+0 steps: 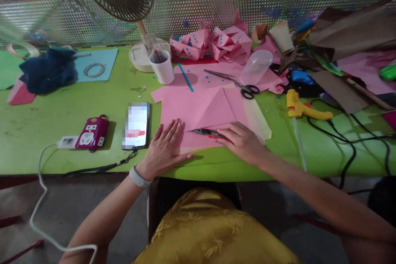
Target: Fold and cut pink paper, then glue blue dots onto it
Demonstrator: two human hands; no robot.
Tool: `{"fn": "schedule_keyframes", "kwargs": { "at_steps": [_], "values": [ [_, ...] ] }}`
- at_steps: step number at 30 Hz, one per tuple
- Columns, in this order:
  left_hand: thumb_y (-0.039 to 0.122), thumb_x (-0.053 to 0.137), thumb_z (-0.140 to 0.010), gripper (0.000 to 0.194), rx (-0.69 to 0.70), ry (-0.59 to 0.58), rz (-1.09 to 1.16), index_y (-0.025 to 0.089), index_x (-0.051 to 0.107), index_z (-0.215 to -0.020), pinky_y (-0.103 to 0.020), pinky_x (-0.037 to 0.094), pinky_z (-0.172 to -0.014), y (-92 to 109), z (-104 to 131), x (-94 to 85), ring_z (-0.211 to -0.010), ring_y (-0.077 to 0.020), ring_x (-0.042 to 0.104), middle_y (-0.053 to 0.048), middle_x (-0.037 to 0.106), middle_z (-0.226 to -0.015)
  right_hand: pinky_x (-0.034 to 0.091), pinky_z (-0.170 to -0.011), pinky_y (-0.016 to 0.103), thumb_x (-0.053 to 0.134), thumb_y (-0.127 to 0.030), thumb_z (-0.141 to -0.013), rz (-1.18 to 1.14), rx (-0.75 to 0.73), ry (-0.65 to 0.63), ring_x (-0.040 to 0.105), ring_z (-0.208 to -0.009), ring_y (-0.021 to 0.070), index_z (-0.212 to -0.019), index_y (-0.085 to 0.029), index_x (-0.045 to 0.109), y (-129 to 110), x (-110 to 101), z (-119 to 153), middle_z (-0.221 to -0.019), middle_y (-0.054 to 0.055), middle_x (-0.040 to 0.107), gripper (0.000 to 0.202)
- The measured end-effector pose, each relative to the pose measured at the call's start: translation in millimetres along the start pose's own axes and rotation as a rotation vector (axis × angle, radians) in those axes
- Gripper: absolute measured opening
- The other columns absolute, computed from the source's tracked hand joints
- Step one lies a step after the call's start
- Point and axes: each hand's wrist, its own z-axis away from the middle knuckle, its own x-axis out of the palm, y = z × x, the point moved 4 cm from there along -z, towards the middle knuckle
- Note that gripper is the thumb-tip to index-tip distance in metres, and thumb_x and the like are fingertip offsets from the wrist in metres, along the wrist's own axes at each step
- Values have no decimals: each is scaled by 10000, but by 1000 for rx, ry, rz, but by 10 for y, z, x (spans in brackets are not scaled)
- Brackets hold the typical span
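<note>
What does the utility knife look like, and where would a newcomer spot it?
On the green table, find the pink paper under the flat left hand. Over its near part, the right hand holds the utility knife, tip pointing left. Its red-and-black body sets it apart from the black-handled scissors farther back.

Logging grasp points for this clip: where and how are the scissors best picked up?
Likely by the black handle loops, coming from the person's near right. The scissors lie on the pink paper with their blades pointing far left and the loops turned near right. The clear cup sits just beyond the loops, so the near side looks freer.
</note>
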Motion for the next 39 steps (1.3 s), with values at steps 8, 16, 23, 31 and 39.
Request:
{"fn": "schedule_keyframes", "kwargs": {
  "at_steps": [8,16,23,31,39],
  "values": [
    [712,395,-866,931,-16,-15,28,183,46,-1549,-468,118,-1203,-22,20,4,-1468,-273,182,-122,209,-1595,544,-793,388,590,-237,-914,24,-66,0,615,-903,243,-1043,-112,670,-15,-36,32,-944,117,659,196],
    [351,403,-969,340,-20,-77,236,160,628,-1136,-406,432,-991,-341,-439,-347,-1143,-243,553,-120,619,-1187,535,-789,379,560,-272,-933,17,-64,-24,614,-898,238,-1035,-151,676,6,-36,32,-957,106,657,197],
    [236,481,-854,178,44,-232,427,163,583,-979,-361,454,-912,-511,-714,-259,-991,-208,561,-102,561,-1033,528,-796,390,554,-319,-939,-19,-20,-18,612,-921,241,-1097,-189,673,-5,32,-24,-980,102,660,236],
    [283,471,-868,185,18,-264,451,159,578,-956,-370,453,-891,-538,-722,-245,-972,-214,551,-113,556,-1028,528,-800,400,531,-296,-950,-24,-112,-29,603,-904,245,-1039,-146,677,-57,20,-54,-962,115,665,228],
    [272,490,-846,159,53,-261,487,187,585,-941,-362,469,-870,-575,-733,-239,-944,-200,560,-102,569,-1004,534,-788,396,551,-280,-940,-38,-96,-43,606,-897,241,-1043,-142,674,-106,45,-88,-949,114,659,211]
  ]
}}
